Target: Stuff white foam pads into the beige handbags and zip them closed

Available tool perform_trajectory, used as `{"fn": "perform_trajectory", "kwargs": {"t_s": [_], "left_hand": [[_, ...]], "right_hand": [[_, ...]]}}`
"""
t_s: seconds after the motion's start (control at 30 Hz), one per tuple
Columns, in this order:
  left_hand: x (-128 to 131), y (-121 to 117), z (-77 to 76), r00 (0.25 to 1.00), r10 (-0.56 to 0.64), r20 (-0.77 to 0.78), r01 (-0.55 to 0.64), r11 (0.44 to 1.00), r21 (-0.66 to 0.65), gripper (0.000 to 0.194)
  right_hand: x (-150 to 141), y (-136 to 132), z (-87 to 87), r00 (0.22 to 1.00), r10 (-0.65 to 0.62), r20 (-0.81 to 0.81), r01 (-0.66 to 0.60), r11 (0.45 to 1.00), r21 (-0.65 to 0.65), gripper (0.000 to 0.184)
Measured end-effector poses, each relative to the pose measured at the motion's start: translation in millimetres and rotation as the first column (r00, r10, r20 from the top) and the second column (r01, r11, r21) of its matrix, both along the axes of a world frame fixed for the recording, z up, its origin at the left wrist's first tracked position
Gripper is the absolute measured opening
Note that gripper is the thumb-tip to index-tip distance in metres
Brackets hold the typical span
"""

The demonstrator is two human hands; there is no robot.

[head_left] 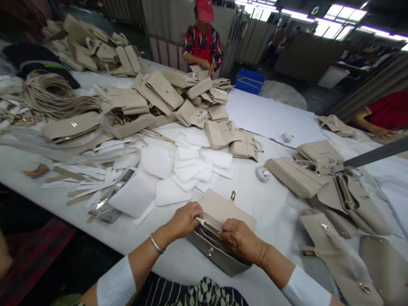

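Both my hands work at the open mouth of a beige leather handbag [216, 258] lying on the white table [255, 204]. My left hand [184, 221] and my right hand [240, 240] pinch its gold-trimmed inner edge [207, 225] from either side. The bag's flap [225, 210] folds away from me, with a small gold clasp tab [233, 195] at its far end. A silver bangle [157, 244] circles my left wrist. My hands hide part of the bag's interior.
White foam pads [168, 170] and paper strips [86, 180] lie beyond my left hand. Beige bags [296, 176] lie to the right, and piles [159, 91] fill the far table with coiled straps [47, 95]. Co-workers [202, 46] [379, 121] stand at the far end and right. A blue crate [249, 80] sits behind.
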State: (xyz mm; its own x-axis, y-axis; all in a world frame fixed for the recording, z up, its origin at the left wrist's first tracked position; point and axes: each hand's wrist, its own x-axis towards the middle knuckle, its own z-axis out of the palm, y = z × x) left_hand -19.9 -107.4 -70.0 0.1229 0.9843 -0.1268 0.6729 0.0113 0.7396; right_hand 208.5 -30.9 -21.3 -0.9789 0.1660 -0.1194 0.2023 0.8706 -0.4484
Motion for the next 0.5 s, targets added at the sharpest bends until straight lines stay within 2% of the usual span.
{"fn": "perform_trajectory", "kwargs": {"t_s": [0.17, 0.27, 0.33, 0.37, 0.43, 0.5], "left_hand": [[1, -7, -1.1, 0.999, 0.006, 0.034, -0.005, 1.0, -0.005, 0.027], [1, -9, -3.2, 0.995, 0.033, 0.091, -0.032, 0.999, -0.008, 0.028], [1, -10, -2.8, 0.986, 0.05, 0.157, -0.048, 0.999, -0.017, 0.028], [1, -11, -1.7, 0.98, 0.056, 0.19, -0.053, 0.998, -0.023, 0.028], [3, -14, 1.2, 0.97, 0.068, 0.235, -0.062, 0.997, -0.034, 0.028], [5, -19, 2.4, 0.967, 0.077, 0.241, -0.069, 0.997, -0.042, 0.029]], "right_hand": [[65, -12, 16.2, 0.979, -0.068, 0.193, 0.086, 0.993, -0.086, 0.033], [86, -10, 27.1, 0.952, -0.112, 0.285, 0.18, 0.958, -0.223, 0.022], [82, 6, 29.5, 0.931, -0.151, 0.332, 0.264, 0.907, -0.329, 0.02], [74, 18, 27.9, 0.919, -0.204, 0.336, 0.319, 0.888, -0.332, 0.021], [49, 49, 18.7, 0.878, -0.381, 0.288, 0.45, 0.864, -0.227, 0.023], [15, 85, 3.2, 0.813, -0.552, 0.186, 0.572, 0.816, -0.079, 0.025]]}}
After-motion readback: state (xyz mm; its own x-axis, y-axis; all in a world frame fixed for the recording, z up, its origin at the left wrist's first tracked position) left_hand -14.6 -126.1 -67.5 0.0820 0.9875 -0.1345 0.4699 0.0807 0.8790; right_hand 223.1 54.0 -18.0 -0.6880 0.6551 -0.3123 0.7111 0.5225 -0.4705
